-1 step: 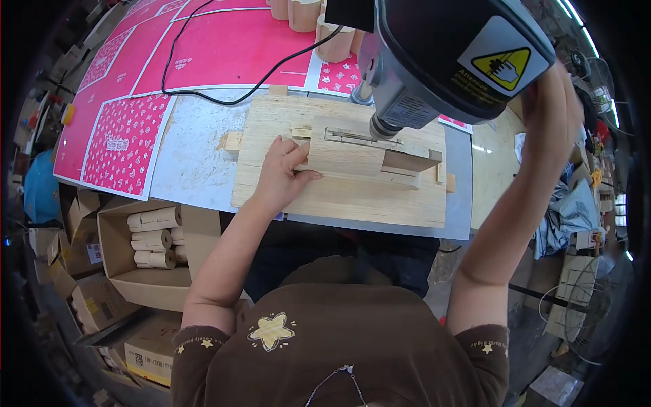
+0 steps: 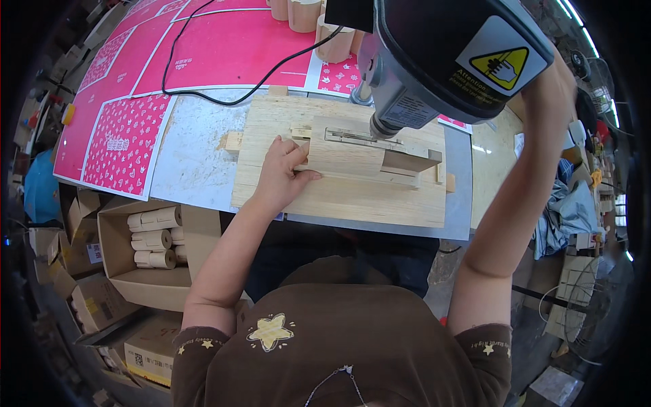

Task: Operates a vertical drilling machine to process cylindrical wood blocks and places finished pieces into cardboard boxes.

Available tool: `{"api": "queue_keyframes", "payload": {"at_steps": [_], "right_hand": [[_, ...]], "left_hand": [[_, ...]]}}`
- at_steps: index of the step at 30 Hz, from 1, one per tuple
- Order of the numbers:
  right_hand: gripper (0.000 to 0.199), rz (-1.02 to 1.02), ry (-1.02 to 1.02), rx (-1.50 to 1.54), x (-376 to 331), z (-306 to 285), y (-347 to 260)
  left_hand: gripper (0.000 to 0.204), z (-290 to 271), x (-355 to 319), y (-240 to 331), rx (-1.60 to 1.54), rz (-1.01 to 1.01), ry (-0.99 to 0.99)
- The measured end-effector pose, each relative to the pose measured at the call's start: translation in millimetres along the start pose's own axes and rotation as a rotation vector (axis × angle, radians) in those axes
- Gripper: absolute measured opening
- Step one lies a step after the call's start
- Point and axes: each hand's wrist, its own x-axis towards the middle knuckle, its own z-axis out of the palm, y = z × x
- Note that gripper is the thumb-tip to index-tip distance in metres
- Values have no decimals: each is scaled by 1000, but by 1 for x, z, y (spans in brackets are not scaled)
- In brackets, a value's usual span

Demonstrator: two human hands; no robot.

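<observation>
Slightly up and inward, the right hand has shifted beside the black drill head, its forearm turning with it, while the left hand stays in place; the left grips the left end of the pale wooden block, thumb on the near side; the right is partly hidden behind the drill head, so I cannot tell whether it grips anything; the block lies on a wooden board on the table, just under the metal chuck.
</observation>
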Motion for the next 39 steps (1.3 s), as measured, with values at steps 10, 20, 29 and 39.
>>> {"api": "queue_keyframes", "payload": {"at_steps": [10, 20, 29, 39], "right_hand": [[12, 502, -10, 362, -28, -29, -46], [8, 474, 85, 443, -150, 36, -100], [10, 565, 247, 508, -65, -15, -73], [25, 760, 45, 650, -45, 24, -30]], "left_hand": [[58, 29, 9, 25, -39, 24, 10], [47, 31, 12, 28, -69, 18, 1], [40, 22, 8, 30, -32, -36, 3], [44, 30, 17, 25, -102, 9, 89]]}}
